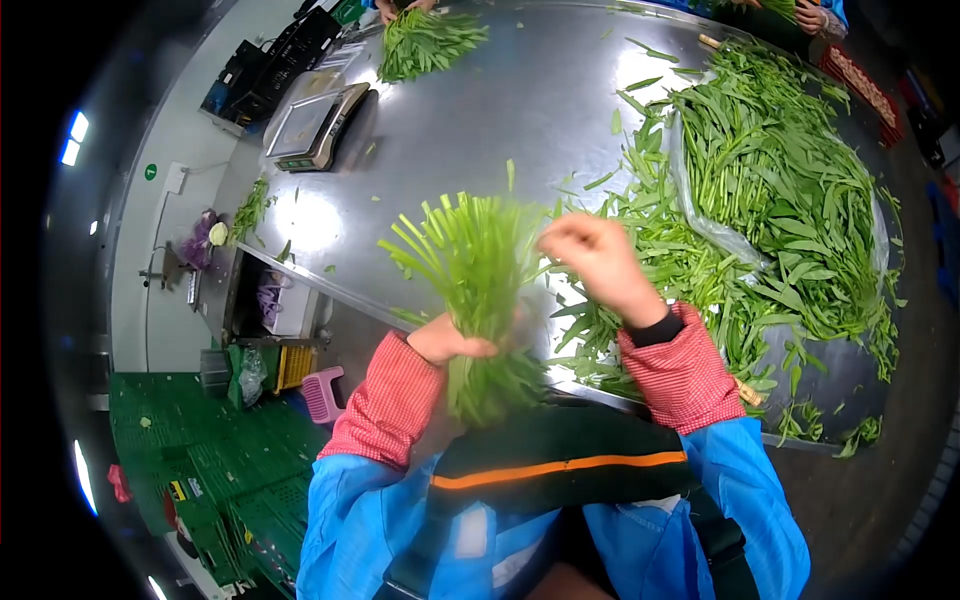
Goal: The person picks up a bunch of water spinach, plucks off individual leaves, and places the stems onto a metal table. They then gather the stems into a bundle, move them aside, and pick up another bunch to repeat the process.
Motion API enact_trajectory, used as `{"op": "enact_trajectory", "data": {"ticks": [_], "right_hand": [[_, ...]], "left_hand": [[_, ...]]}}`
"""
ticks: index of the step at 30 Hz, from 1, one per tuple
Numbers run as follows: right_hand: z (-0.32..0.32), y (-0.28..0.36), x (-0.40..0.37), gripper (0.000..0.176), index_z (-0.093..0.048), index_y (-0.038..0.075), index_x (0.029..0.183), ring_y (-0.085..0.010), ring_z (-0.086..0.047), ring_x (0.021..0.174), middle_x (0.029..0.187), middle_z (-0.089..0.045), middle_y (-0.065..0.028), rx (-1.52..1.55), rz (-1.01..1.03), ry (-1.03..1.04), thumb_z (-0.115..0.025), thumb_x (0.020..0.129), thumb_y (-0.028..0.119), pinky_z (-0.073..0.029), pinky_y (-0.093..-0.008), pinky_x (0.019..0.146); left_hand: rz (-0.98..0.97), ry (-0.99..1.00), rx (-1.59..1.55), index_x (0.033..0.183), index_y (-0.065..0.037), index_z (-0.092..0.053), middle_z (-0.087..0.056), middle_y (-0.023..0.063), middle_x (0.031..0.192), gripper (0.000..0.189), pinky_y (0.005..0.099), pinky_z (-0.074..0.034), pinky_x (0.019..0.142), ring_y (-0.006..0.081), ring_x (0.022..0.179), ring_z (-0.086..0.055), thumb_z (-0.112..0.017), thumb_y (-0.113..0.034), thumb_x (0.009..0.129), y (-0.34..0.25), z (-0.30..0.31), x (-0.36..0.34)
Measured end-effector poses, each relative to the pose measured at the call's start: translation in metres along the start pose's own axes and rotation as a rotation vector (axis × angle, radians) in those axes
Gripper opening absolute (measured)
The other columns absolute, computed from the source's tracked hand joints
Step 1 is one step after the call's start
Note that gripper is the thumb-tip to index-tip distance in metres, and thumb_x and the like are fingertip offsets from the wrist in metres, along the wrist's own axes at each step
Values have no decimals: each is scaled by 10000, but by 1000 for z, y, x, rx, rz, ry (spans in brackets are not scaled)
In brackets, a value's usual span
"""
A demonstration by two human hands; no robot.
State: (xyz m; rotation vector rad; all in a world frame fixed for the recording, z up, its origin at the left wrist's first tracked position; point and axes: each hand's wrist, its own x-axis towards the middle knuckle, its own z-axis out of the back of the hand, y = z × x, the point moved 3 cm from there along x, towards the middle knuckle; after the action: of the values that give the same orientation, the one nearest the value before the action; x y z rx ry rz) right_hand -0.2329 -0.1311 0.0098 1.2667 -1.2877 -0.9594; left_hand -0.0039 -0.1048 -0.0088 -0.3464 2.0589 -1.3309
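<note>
My left hand (452, 340) is wrapped round the middle of a bunch of leafy green vegetable (470, 245), held up in front of my apron at the table's near edge. The pale cut stems fan out at the top, and the leaves hang below my fist, blurred by motion. Just right of the stems is my right hand (600, 262), its fingers curled together; whatever may be between the fingertips is hidden. Beyond that hand, a large pile of the same greens (790, 200) covers the right of the table, partly on a clear plastic sheet (700, 215).
The metal table (440, 130) bears a weighing scale (315, 125) at the far left and scattered leaves. Across it, another person's hands are at a second bunch (430, 45); more hands show at the top right. Green crates (210, 440) and a pink stool (322, 395) stand at left.
</note>
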Motion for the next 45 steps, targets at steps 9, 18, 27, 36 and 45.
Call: {"op": "enact_trajectory", "data": {"ticks": [9,18,27,36,45], "right_hand": [[22,16,20,245,-633,-15,995,-87,-506,659,707,-568,21,-210,3,-11,-608,924,218,-433,-258,613],[61,20,-19,239,-625,57,845,-61,-428,502,627,-529,21,74,-171,-104,-525,955,243,-335,-210,468],[28,14,-16,269,-452,84,676,-95,-384,507,624,-443,13,343,-22,33,-488,917,198,-320,-252,452],[-19,-4,12,123,-570,63,977,-61,-486,524,708,-547,-4,83,-160,25,-543,935,176,-387,-194,470],[-16,3,92,56,-559,64,928,-61,-490,491,686,-528,12,51,-57,-283,-600,925,102,-379,-183,423]], "left_hand": [[-2,19,218,1153,-4,-541,-603,75,887,493,328,-502,749,183,838,-597,-720,-54,696,-1,-25,6],[-10,-94,-28,1234,-55,-466,-563,75,827,574,424,-466,880,221,803,-576,-722,-101,722,11,-10,-11],[-49,-88,-80,1260,-36,-490,-605,84,940,549,386,-472,884,215,890,-612,-696,-86,753,-3,-8,-4],[-32,-505,849,1312,-86,-490,-613,199,1147,605,379,-478,890,279,1050,-611,-665,-128,734,-40,40,11],[-311,-975,1674,1057,-75,-553,-608,97,776,339,435,-449,635,299,728,-612,-557,-18,723,-75,164,-20]]}}
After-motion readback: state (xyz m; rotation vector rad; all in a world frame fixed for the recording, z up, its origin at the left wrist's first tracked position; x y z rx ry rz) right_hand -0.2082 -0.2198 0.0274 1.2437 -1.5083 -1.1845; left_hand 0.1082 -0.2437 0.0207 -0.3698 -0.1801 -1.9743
